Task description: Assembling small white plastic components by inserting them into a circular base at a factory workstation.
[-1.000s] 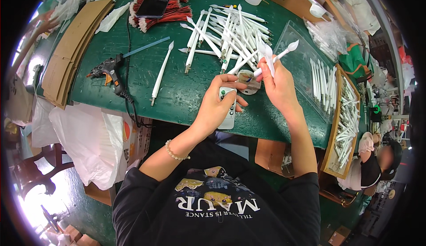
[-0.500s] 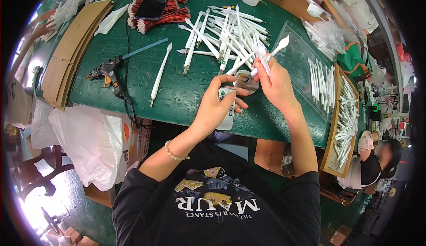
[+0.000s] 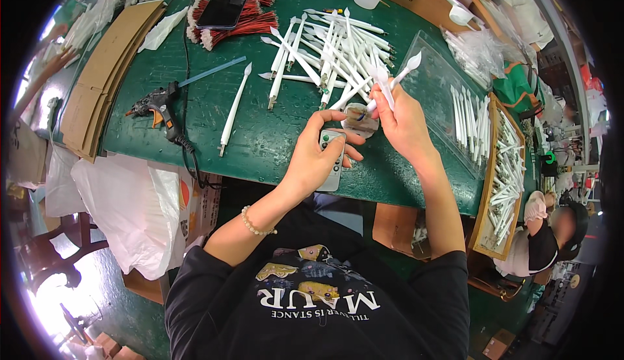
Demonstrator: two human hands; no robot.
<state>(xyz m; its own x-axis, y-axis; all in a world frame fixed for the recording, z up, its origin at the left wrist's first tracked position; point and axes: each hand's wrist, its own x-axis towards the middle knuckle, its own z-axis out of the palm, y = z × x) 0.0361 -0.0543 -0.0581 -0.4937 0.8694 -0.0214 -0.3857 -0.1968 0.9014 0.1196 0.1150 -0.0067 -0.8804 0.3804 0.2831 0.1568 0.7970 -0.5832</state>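
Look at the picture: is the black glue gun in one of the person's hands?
No, the glue gun lies on the green table, well apart from both hands.

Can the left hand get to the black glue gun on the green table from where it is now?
Probably yes. The glue gun lies in the open to the left of the left hand, with bare table between; but that hand holds a small grey remote-like device.

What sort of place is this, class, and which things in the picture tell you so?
Most likely a small assembly workshop. A green worktable carries a heap of identical white sticks, a hot glue gun and bundled red wires. The right hand holds one such stick, and a wooden tray holds many more.
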